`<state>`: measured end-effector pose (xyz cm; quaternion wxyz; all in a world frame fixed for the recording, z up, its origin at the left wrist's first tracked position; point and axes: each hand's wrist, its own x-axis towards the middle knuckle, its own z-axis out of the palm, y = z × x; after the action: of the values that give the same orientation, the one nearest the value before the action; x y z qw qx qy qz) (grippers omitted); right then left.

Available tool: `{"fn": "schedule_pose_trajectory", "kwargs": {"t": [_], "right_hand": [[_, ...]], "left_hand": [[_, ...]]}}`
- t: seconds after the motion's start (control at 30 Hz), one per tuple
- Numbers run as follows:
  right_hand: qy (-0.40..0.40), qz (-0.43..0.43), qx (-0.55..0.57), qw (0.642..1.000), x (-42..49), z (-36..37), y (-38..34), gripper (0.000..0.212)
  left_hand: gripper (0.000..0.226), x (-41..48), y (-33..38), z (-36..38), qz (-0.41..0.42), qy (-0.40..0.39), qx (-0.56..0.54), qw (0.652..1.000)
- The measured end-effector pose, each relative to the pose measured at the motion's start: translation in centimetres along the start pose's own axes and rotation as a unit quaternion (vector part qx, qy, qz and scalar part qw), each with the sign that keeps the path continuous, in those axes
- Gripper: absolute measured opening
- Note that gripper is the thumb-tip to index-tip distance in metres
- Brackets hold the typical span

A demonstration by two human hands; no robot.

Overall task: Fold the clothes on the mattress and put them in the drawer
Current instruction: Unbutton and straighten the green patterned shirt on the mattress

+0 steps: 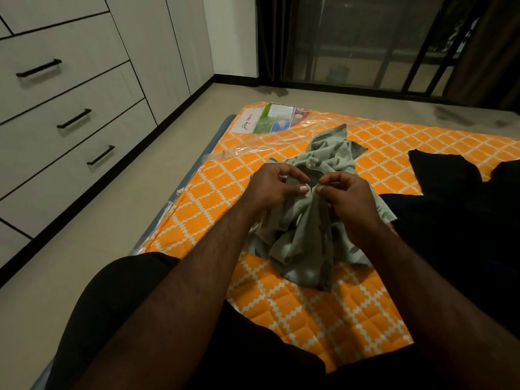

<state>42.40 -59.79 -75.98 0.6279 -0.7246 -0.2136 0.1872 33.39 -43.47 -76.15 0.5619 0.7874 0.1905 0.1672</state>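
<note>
From the head camera, both hands are up over the middle of the bed. The left hand (274, 187) pinches the button edge of a sage-green shirt (304, 249) between thumb and curled fingers. The right hand (349, 198) pinches the same edge just beside it, knuckles nearly meeting. So the hands are close together, each clamped on the fabric.

A small white button (309, 165) shows on the placket just beyond the fingers. The rest of the shirt hangs and bunches in a crumpled heap below the hands. It lies on the orange-and-white diamond-patterned mattress (323, 319), with its collar end spread away towards the far side.

Off to the right, dark garments (444, 175) lie on the mattress, touching the shirt's right edge. The far left corner of the mattress carries a printed label (267, 119) under clear plastic wrap (253, 149).

The person's black shorts (118, 291) fill the near left. Across a strip of pale floor (118, 215) on the left stand pale drawers (70, 94) with black bar handles, all closed. A dark glass door (351, 38) lies ahead.
</note>
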Motion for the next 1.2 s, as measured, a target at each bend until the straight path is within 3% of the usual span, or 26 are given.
{"fn": "schedule_pose_trajectory", "kwargs": {"t": [0.2,0.57,0.9,1.2], "right_hand": [[0.004,-0.022,-0.021,1.0,0.4,0.0,0.5,0.017],[-0.009,-0.098,-0.146,0.984,0.2,0.4,1.0,0.01],[-0.011,-0.063,-0.055,0.996,-0.5,0.3,0.1,0.03],[0.003,-0.06,-0.051,0.997,-0.5,0.4,0.1,0.036]], "left_hand": [[0.023,-0.2,0.4,0.2,-0.007,-0.056,0.027,0.998],[0.022,-0.2,-0.2,0.5,-0.036,0.001,-0.005,0.999],[0.02,-0.2,-0.4,0.9,-0.036,0.025,0.03,0.999],[0.013,-0.2,-0.3,1.1,-0.026,0.076,0.066,0.995]]}}
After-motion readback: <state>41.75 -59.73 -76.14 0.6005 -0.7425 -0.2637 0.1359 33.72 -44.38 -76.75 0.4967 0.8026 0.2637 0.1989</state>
